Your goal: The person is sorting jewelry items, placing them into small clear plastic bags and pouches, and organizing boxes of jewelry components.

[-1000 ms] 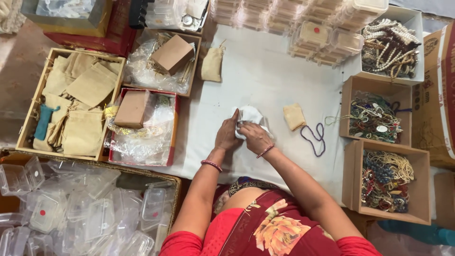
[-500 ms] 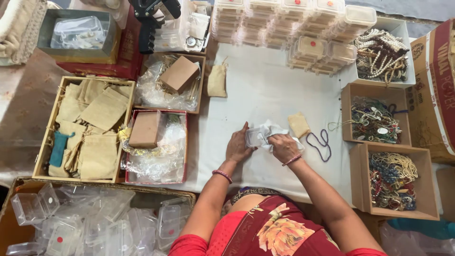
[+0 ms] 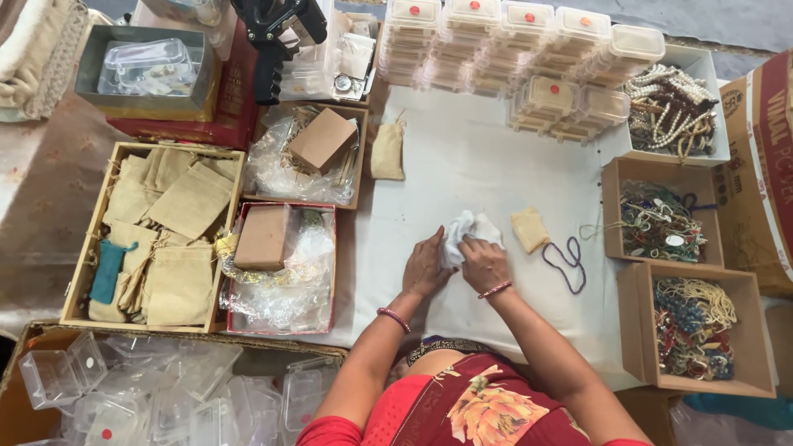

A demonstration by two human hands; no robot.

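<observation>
- both hands meet over the middle of the white table cover [image 3: 462, 165], right in front of the seated person.
- the left hand [image 3: 425, 266] pinches the near edge of a crumpled white tissue [image 3: 464, 231], fingers curled onto it.
- the right hand [image 3: 485, 264] grips the same tissue from the other side, knuckles up, touching the left hand's fingertips.
- a small tan pouch [image 3: 529, 229] lies just beside the tissue, on the right hand's side.
- a dark bead string [image 3: 567, 264] loops on the cloth next to that pouch.
- another tan pouch [image 3: 387, 151] sits farther up the table, well apart from the hands.
- on the right, open cardboard boxes [image 3: 628, 314] hold tangled bead necklaces.
- stacks of clear plastic boxes [image 3: 529, 49] stand along the far edge.
- on the left, a wooden tray [image 3: 78, 272] is full of flat burlap bags.
- a red-rimmed box [image 3: 330, 272] beside it holds crinkled plastic and a brown block.
- near the person's left elbow, a carton of empty clear cases [image 3: 165, 396].
</observation>
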